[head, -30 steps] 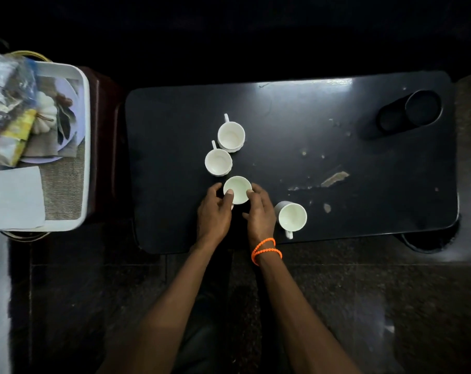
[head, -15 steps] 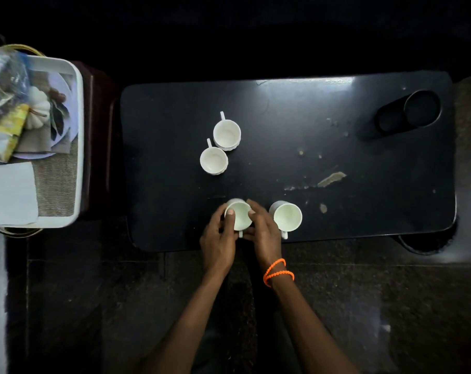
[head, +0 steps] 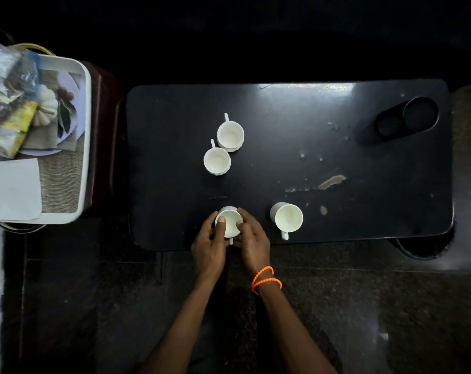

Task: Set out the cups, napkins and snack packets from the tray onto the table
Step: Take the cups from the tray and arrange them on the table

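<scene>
White cup (head: pixel 230 222) at table's (head: pixel 364 217) 6 o'clock edge, clamped between left hand (head: pixel 208 245) and right hand (head: pixel 254 242). Second cup (head: pixel 288 218) at its 3 o'clock, apart. Two cups (head: pixel 223 148) at 12. Tray (head: pixel 86 117) at 9 o'clock with packets (head: pixel 7 101) and napkins (head: pixel 11 188).

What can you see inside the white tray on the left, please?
The white tray holds snack packets, a plate with a patterned cloth, a woven mat and a white napkin. Whatever lies beneath the packets is covered.
</scene>
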`<move>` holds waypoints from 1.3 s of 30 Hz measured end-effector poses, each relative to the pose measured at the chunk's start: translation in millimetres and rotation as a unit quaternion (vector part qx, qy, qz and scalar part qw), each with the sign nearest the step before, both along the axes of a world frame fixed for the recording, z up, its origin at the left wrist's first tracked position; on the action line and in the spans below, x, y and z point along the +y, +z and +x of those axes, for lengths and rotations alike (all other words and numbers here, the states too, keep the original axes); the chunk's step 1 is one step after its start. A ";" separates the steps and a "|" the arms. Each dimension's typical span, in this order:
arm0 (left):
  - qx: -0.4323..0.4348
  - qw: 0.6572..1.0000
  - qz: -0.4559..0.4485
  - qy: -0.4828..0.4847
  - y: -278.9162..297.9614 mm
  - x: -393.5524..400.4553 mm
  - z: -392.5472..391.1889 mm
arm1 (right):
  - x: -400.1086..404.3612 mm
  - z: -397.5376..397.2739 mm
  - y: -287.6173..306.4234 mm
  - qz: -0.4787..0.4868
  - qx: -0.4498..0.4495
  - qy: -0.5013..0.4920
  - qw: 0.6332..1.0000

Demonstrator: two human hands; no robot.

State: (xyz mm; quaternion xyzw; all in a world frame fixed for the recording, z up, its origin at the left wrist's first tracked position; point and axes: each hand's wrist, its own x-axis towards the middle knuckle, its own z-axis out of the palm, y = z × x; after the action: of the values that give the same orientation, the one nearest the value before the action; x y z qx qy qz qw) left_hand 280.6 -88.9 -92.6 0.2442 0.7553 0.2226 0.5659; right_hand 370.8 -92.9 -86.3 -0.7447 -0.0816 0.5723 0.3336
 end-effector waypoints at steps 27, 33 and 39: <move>0.207 0.897 0.224 -0.319 -19.9 212.3 16.8 | 184.0 52.5 -12.0 0.122 -0.129 0.094 0.980; 0.202 0.876 0.283 -0.335 -11.1 203.4 38.9 | 172.0 76.1 -8.5 0.113 -0.123 0.035 0.985; 0.208 0.850 0.286 -0.390 -16.0 188.1 77.3 | 152.8 115.8 -6.6 0.089 -0.169 0.018 0.981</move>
State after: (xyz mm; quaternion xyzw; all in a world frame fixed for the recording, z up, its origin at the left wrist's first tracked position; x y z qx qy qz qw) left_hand 357.8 99.1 -108.6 0.7103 0.6008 0.1340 0.3414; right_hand 486.6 59.9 -92.9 -0.7962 -0.2010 0.4348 0.3696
